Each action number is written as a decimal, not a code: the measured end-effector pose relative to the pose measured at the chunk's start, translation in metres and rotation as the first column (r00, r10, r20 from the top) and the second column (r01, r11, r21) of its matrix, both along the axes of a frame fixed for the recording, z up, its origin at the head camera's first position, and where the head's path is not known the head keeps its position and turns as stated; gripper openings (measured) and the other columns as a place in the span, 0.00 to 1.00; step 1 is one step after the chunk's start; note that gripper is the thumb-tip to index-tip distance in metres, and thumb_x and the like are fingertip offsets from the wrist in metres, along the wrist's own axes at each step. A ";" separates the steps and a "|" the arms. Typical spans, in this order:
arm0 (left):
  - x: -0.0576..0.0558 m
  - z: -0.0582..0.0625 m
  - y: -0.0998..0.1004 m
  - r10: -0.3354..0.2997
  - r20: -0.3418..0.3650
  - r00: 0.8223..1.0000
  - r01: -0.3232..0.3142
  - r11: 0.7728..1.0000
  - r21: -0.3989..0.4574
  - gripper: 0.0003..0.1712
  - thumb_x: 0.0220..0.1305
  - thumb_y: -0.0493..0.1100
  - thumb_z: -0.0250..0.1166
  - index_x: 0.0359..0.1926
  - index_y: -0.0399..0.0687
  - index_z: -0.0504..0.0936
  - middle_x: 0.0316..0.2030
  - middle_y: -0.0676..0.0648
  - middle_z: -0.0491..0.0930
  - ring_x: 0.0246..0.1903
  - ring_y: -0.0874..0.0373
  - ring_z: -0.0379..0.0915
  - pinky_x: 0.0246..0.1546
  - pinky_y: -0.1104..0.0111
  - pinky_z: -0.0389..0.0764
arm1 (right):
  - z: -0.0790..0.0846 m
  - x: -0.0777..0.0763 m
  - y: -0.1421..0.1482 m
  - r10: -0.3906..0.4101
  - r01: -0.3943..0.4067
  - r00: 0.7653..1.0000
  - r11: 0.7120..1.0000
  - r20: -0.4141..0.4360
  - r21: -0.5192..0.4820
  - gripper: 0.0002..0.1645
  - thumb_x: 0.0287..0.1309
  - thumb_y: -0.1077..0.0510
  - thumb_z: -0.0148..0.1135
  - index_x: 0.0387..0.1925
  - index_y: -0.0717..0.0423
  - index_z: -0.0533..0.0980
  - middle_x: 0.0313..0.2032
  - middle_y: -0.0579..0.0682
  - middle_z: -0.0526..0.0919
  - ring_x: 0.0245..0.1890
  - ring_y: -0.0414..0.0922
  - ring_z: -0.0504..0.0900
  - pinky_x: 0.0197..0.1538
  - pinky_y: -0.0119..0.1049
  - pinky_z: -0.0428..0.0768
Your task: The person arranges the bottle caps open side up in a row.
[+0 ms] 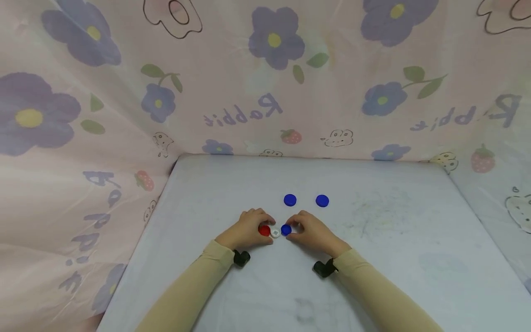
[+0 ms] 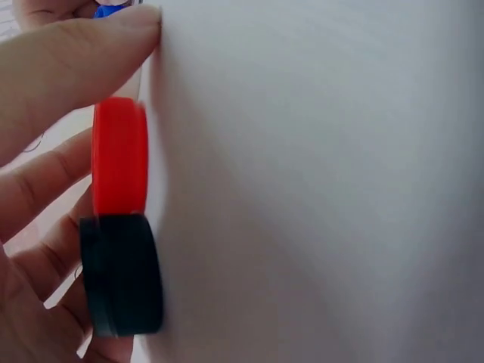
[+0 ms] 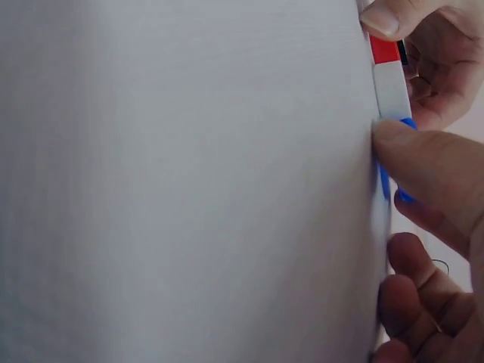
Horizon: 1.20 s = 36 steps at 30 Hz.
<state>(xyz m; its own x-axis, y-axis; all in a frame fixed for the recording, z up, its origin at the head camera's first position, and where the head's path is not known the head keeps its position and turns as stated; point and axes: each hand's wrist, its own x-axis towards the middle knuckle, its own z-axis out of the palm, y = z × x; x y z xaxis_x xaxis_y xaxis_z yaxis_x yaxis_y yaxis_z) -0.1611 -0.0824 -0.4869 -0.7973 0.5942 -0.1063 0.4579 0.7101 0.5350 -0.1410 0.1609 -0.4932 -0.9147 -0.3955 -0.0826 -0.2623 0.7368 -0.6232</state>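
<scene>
"What did the left hand (image 1: 250,226) have hold of?"

"Its thumb and fingers were curved in round a red disc (image 1: 264,230), with the thumb on the near side and the fingers on the far side. A black disc (image 2: 121,276) sat against the red one, inside the curl of that hand. The left wrist view showed it; from the head view the hand covered it."

"And the right hand (image 1: 311,233)?"

"It pinched a blue disc (image 1: 286,229) between thumb and forefinger, the gap just as wide as the disc. Its other fingers were bent, and I saw nothing else in them."

"What was between the two hands?"

"A white disc (image 1: 275,232), with a small mark in the middle of its top. It lay flat on the bench (image 1: 415,267), touching the red disc on its left, and the blue one was right up beside it on the right."

"So they made a row?"

"Yes: black, red, white, blue, from left to right."

"Any more discs?"

"A second blue disc (image 1: 290,200) and a third blue disc (image 1: 322,201) lay beyond the hands, apart from each other. Behind the bench hung a pink cloth (image 1: 232,69) printed with purple flowers."
</scene>
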 end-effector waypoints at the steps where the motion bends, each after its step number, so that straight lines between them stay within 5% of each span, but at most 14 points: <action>1: 0.000 0.000 -0.001 0.001 0.013 1.000 -0.001 1.000 0.006 0.28 0.51 0.57 0.74 0.54 0.59 0.80 0.49 0.58 0.75 0.48 0.60 0.66 0.51 0.61 0.63 | 0.000 0.000 0.000 0.000 0.000 1.000 1.000 0.000 -0.004 0.18 0.51 0.49 0.74 0.44 0.41 0.80 0.38 0.39 0.73 0.39 0.39 0.72 0.46 0.37 0.73; 8: 0.000 -0.001 -0.011 0.008 0.121 0.993 -0.016 0.998 0.061 0.29 0.52 0.52 0.75 0.56 0.58 0.78 0.49 0.59 0.73 0.48 0.61 0.67 0.51 0.62 0.69 | 0.000 0.000 0.001 0.012 -0.011 1.000 1.000 0.014 -0.020 0.18 0.51 0.49 0.74 0.45 0.42 0.80 0.38 0.40 0.74 0.39 0.40 0.71 0.45 0.38 0.74; 22: 0.001 0.005 -0.016 0.029 0.191 0.981 -0.048 0.994 0.095 0.31 0.52 0.51 0.75 0.58 0.57 0.77 0.45 0.59 0.73 0.45 0.62 0.70 0.48 0.66 0.72 | 0.001 -0.001 0.003 0.023 -0.022 1.000 0.999 0.021 -0.033 0.21 0.49 0.46 0.75 0.46 0.42 0.80 0.38 0.39 0.75 0.39 0.40 0.71 0.45 0.38 0.73; 36: -0.041 0.028 0.002 0.099 0.294 0.951 -0.184 0.943 0.278 0.35 0.55 0.52 0.73 0.63 0.53 0.74 0.54 0.49 0.76 0.52 0.53 0.69 0.50 0.58 0.73 | 0.013 -0.027 0.021 -0.201 0.218 0.974 0.958 0.102 -0.189 0.29 0.55 0.43 0.70 0.56 0.49 0.76 0.44 0.44 0.79 0.42 0.44 0.78 0.44 0.41 0.77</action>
